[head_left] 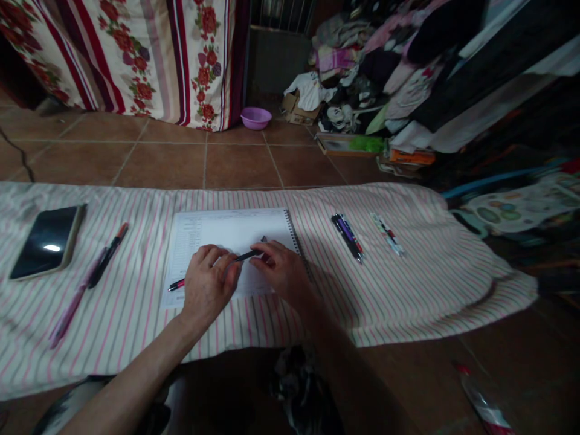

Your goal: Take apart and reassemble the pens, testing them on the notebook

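A thin black pen [248, 255] spans the gap between my two hands, just above an open spiral notebook [244, 223]. My left hand [208, 281] is closed, with its thumb and forefinger at the pen's left end. The other end sits in the pinched fingers of my right hand [283, 269]. A red and black pen [176, 284] lies on the page and pokes out from beneath my left hand; the rest of it is hidden. Printed rows run down the left side of the page.
On the striped cloth [408, 290], a phone [48, 241], a black pen with an orange end [107, 257] and a mauve pen [75, 302] lie left. Several pens [348, 237] and slim white pens [387, 234] lie right. Beyond are a purple basin [256, 118] and heaped clothes [362, 60].
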The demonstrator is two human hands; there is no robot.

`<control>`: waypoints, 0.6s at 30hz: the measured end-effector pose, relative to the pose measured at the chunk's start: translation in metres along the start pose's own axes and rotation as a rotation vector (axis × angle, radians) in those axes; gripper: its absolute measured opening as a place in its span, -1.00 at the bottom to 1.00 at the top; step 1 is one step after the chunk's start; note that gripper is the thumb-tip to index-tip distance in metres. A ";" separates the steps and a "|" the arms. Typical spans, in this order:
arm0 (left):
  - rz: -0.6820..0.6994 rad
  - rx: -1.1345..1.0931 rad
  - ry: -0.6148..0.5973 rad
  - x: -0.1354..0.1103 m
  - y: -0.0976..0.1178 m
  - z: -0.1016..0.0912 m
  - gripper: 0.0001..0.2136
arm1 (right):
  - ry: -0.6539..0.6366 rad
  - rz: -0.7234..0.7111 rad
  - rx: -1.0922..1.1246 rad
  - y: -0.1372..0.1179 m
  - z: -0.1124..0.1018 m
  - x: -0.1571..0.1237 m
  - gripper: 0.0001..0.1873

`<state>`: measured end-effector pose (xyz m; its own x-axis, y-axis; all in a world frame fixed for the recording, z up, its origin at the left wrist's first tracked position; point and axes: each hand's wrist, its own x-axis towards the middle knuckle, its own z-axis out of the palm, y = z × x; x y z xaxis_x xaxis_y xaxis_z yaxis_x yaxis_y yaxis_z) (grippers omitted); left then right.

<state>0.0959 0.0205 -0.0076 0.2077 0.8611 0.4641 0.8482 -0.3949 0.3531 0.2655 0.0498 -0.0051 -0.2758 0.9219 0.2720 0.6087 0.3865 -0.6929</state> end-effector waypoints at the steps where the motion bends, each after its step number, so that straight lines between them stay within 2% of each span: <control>1: 0.004 -0.012 0.000 0.000 0.001 0.000 -0.83 | 0.013 0.016 0.066 0.000 0.001 0.000 -0.82; 6: 0.019 -0.048 0.014 0.001 0.002 0.003 -0.84 | -0.004 0.161 0.336 0.002 0.004 0.001 -0.83; 10: 0.021 -0.051 0.027 0.002 0.000 0.001 -0.83 | -0.012 0.283 0.426 0.020 -0.004 0.004 -0.80; 14: -0.009 -0.059 0.071 0.003 -0.003 -0.004 -0.83 | 0.083 0.343 0.266 0.039 -0.019 0.006 -0.82; 18: -0.007 -0.051 0.080 0.003 -0.008 -0.008 -0.82 | 0.121 0.310 -0.007 0.044 -0.028 0.005 -0.85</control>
<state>0.0858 0.0234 -0.0029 0.1608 0.8364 0.5241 0.8229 -0.4068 0.3967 0.3115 0.0717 -0.0154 0.0134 0.9918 0.1270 0.6551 0.0873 -0.7505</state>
